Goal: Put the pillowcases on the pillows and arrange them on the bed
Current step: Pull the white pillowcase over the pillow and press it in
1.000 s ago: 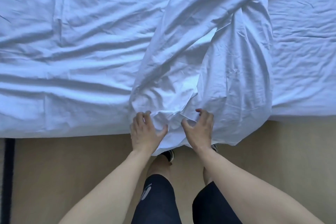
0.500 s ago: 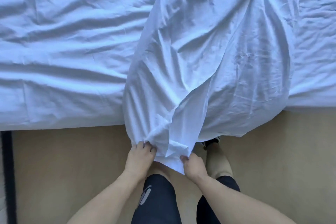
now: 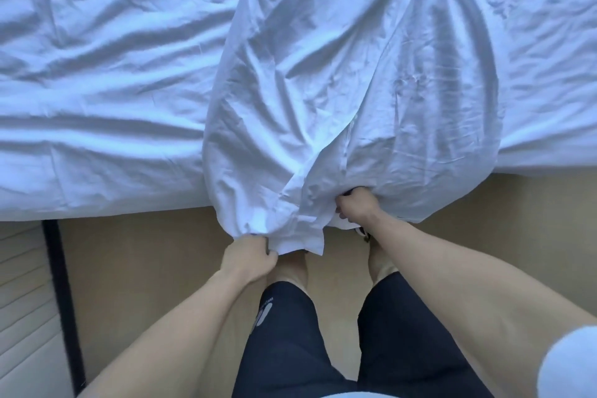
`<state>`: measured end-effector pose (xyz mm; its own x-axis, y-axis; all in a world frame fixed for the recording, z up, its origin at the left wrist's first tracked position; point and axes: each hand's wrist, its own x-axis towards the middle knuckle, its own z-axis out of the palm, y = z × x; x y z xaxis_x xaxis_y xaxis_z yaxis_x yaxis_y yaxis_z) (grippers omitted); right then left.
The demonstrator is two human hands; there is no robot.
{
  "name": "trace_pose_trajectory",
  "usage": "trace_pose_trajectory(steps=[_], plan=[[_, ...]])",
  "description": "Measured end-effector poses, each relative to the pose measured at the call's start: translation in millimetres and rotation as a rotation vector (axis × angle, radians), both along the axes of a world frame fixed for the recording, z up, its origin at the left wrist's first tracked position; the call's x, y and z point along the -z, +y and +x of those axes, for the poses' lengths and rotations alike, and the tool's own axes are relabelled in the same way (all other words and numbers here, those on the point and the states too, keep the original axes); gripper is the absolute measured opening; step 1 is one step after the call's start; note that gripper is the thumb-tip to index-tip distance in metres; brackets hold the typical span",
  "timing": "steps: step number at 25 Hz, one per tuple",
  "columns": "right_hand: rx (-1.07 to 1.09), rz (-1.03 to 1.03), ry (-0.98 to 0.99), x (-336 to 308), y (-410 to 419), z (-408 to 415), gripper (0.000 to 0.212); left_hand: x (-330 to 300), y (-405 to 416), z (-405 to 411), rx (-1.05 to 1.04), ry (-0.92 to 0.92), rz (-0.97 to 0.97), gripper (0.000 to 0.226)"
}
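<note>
We've got the pillowcase [image 3: 339, 100] draped over the bed's [image 3: 97, 74] near edge, left hand [image 3: 250, 255] and right hand [image 3: 357, 208] both clenched on its open end, so next we likely spread that mouth for a pillow.

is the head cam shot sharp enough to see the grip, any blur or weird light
Head view: soft, slightly smeared throughout, with a bluish cast over the white pillowcase and bed sheet; wide-angle bending at the edges; no glare, only gentle shadows in the folds. Both grips read: left hand and right hand clutch the pillowcase's near edge.
</note>
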<state>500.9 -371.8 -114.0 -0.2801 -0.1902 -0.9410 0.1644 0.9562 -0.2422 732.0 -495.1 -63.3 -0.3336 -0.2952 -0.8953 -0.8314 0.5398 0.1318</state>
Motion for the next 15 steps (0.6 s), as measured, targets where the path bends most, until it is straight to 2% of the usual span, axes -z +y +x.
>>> trace_pose_trajectory(steps=[4,7,9,11,13,15], plan=[[0.199,-0.144,0.063,-40,2,-41,0.028,-28,-26,-95,-0.125,0.085,-0.017,0.033],[0.459,-0.265,0.091,-68,-5,-99,0.023,-49,-49,-176,-0.366,0.225,-0.192,0.024],[0.554,-0.357,0.083,-81,-21,-146,0.02,-63,-67,-228,-0.425,0.324,-0.293,0.015],[0.607,-0.448,0.075,-91,-49,-195,0.036,-71,-91,-277,-0.382,0.375,-0.351,0.041],[0.626,-0.493,0.062,-97,-83,-240,0.052,-74,-117,-316,-0.281,0.339,-0.435,0.063],[0.651,-0.488,0.039,-96,-114,-274,0.043,-68,-144,-346,-0.199,0.293,-0.529,0.073]])
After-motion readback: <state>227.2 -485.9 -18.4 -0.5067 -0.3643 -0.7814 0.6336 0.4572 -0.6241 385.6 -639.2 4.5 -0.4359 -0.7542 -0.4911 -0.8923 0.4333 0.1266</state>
